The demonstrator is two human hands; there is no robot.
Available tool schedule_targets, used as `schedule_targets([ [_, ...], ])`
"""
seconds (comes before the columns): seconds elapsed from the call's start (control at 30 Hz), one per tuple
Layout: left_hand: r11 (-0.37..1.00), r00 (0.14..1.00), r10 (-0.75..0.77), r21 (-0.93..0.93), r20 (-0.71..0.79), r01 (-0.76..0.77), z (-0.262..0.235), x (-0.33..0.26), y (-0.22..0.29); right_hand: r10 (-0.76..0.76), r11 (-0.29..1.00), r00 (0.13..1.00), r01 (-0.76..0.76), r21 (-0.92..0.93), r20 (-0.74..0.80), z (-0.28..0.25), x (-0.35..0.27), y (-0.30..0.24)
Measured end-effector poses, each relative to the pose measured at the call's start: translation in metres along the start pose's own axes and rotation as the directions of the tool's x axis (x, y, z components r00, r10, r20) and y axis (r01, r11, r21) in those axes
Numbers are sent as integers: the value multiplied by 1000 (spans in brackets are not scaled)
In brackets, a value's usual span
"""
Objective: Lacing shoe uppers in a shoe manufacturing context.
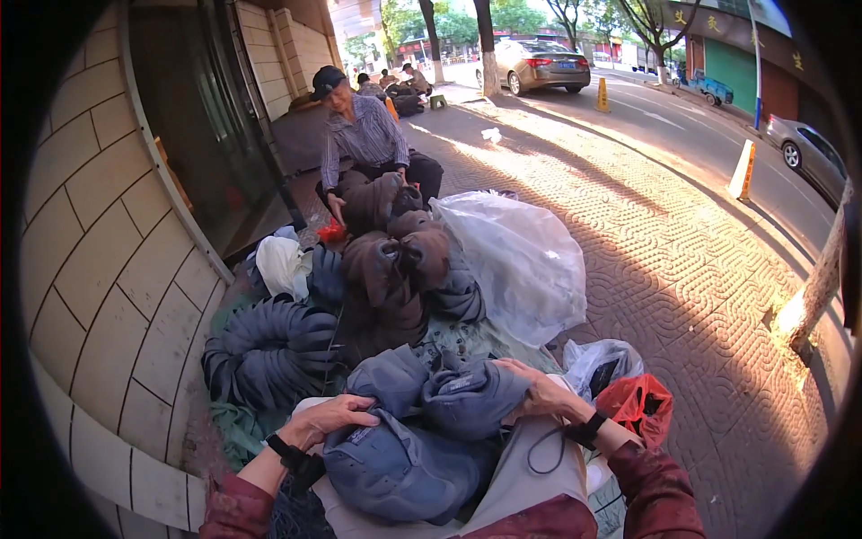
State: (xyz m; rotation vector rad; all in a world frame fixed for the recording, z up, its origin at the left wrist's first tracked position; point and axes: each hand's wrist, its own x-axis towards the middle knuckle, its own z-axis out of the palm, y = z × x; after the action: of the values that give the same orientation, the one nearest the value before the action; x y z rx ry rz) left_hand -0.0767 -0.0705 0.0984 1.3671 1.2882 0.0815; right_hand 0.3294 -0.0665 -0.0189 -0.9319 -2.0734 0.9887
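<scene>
Blue-grey caps rest on and above my lap. My left hand [334,419] is closed with its fingers and thumb on the edge of the large blue-grey cap [395,467] lying over my legs. My right hand [543,393] grips the right side of another blue-grey cap [474,395], its fingertips over the top edge and its thumb partly hidden. Between my hands, a smaller grey cap part [391,379] stands up behind the large one. Just beyond lies a ring of nested dark grey caps [269,350], with bundles of brown caps [382,265] beside it.
A person [366,135] sits opposite, both hands at a brown bundle. A big translucent plastic bag [516,260] lies right of the pile. Near my right arm are a red bag [636,409] and a white bag [597,364]. A tiled wall [117,296] rises at left.
</scene>
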Motion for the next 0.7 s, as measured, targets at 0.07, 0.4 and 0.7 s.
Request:
schedule_targets([
  [0.07,995,985,69,-63,-161,-80,5,-4,-6,-54,999,998,54,8,-27,3,-2,7],
  [0.4,948,947,314,-39,-74,-317,-7,-45,10,72,995,987,-61,78,-146,-20,-23,-92],
  [0.7,867,868,496,42,13,-496,-38,-99,68,63,998,983,-67,-17,-170,-34,-60,-213],
])
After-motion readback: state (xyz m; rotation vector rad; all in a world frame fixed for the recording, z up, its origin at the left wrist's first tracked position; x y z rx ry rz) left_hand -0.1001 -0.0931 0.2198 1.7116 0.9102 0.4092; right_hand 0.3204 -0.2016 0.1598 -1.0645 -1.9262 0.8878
